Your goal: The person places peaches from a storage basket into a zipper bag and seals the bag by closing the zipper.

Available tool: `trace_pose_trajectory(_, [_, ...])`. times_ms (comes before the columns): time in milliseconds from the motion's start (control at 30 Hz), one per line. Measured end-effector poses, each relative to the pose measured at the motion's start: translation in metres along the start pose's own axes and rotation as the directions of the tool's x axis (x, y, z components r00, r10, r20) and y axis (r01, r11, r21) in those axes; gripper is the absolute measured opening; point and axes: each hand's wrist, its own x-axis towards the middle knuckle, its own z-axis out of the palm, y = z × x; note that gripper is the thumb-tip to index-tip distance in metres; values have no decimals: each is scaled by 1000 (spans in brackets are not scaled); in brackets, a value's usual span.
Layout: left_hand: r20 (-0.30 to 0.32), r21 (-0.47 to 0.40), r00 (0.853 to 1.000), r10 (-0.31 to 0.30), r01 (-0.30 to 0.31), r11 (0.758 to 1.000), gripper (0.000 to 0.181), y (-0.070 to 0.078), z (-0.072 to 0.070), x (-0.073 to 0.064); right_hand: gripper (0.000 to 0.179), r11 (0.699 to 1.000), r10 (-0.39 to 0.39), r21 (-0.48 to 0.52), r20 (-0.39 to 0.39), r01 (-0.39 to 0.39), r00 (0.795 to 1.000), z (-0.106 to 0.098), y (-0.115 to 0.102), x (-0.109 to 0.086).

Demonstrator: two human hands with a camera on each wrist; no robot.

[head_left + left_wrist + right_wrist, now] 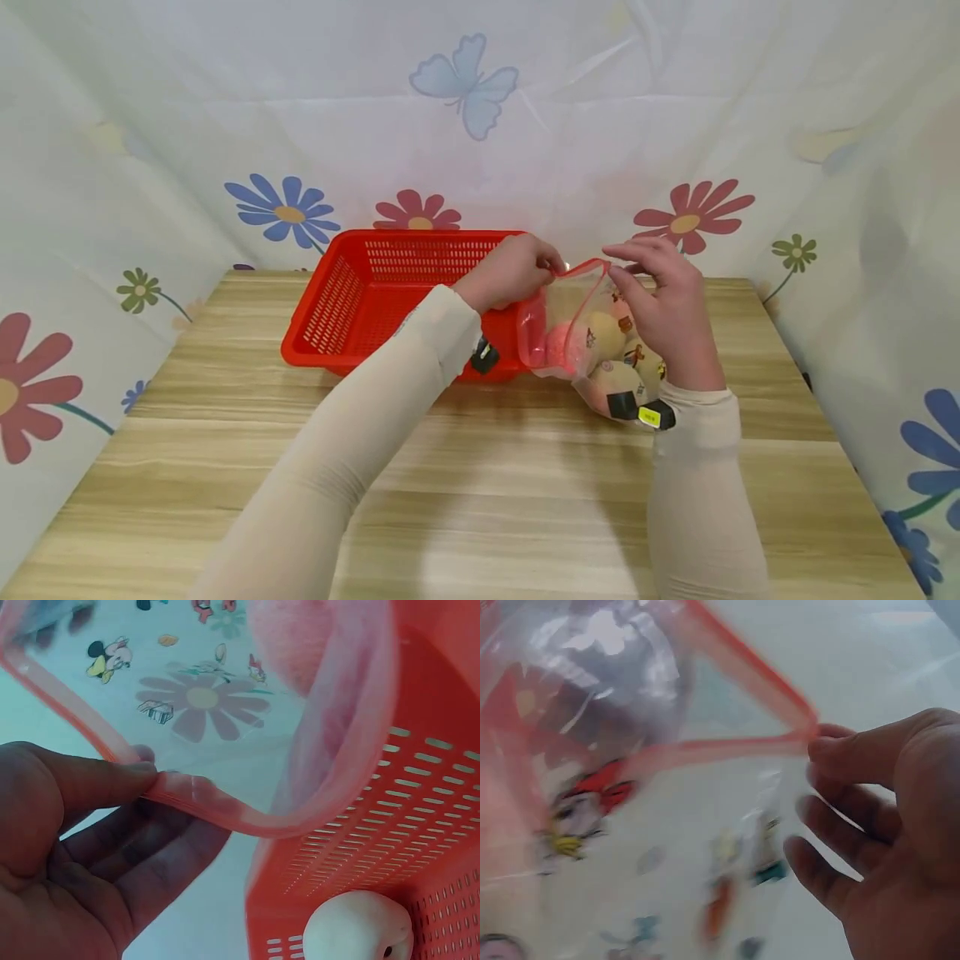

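A clear zip bag (532, 333) with a red zip rim and cartoon prints stands at the right of the table, mouth open. Several round soft-looking things, pink (567, 343) and cream (606, 335), lie inside it; their kind is unclear through the film. My left hand (512, 271) pinches the red rim between thumb and fingers, as the left wrist view shows at the rim (199, 799). With thumb and forefinger my right hand (667, 308) pinches the rim's right corner (806, 739), its other fingers spread loosely.
A red perforated plastic basket (300, 350) stands left of the bag, partly behind my left forearm. Inside it, the left wrist view shows a white rounded thing (356, 930) with a dark spot. The wood-grain table (495, 500) meets a flower-printed curtain (555, 167) behind.
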Motion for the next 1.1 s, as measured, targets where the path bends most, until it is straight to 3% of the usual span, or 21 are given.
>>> trace_pose_trajectory(100, [-4, -47, 1000, -28, 28, 999, 25, 2, -2, 1, 29, 980, -127, -140, 99, 140, 987, -10, -17, -7])
trace_pose_trajectory(167, [-5, -53, 1000, -24, 23, 998, 24, 4, -3, 2, 34, 955, -128, -222, 282, 195, 951, -13, -32, -15])
trace_pose_trajectory(267, [-17, -60, 999, -31, 30, 998, 23, 7, -4, 4, 42, 908, -2, -348, 553, 233, 833, -6, -49, -26])
trace_pose_trajectory(333, [-26, -73, 999, -40, 38, 997, 23, 8, -5, 5, 42, 860, 118, -449, 639, 243, 760, -1, -56, -31])
trace_pose_trajectory(400, [-29, -72, 999, -40, 37, 997, 25, 9, -6, 6, 36, 817, 193, -519, 657, 252, 729, 1, -58, -34])
trace_pose_trajectory(467, [-31, -59, 999, -25, 23, 998, 26, 9, -8, 6, 32, 794, 233, -555, 656, 248, 718, -5, -61, -37])
trace_pose_trajectory(567, [-44, -23, 999, 11, -12, 1000, 28, 11, -13, 7, 36, 794, 246, -560, 653, 238, 716, -22, -65, -40])
trace_pose_trajectory(667, [-65, -22, 998, 23, -24, 999, 29, 16, -18, 8, 42, 795, 216, -550, 651, 256, 727, -42, -71, -40])
trace_pose_trajectory(900, [-123, -100, 989, 82, -95, 990, 28, 45, -29, -1, 48, 754, 140, -598, 552, 272, 822, -97, -64, -28])
trace_pose_trajectory(1000, [-158, -81, 979, 131, -145, 986, 24, 59, -32, -9, 41, 763, 119, -598, 505, 247, 855, -123, -49, -21])
trace_pose_trajectory(1100, [-177, -55, 970, 166, -178, 983, 21, 71, -33, -16, 36, 789, 158, -587, 479, 182, 863, -143, -35, -18])
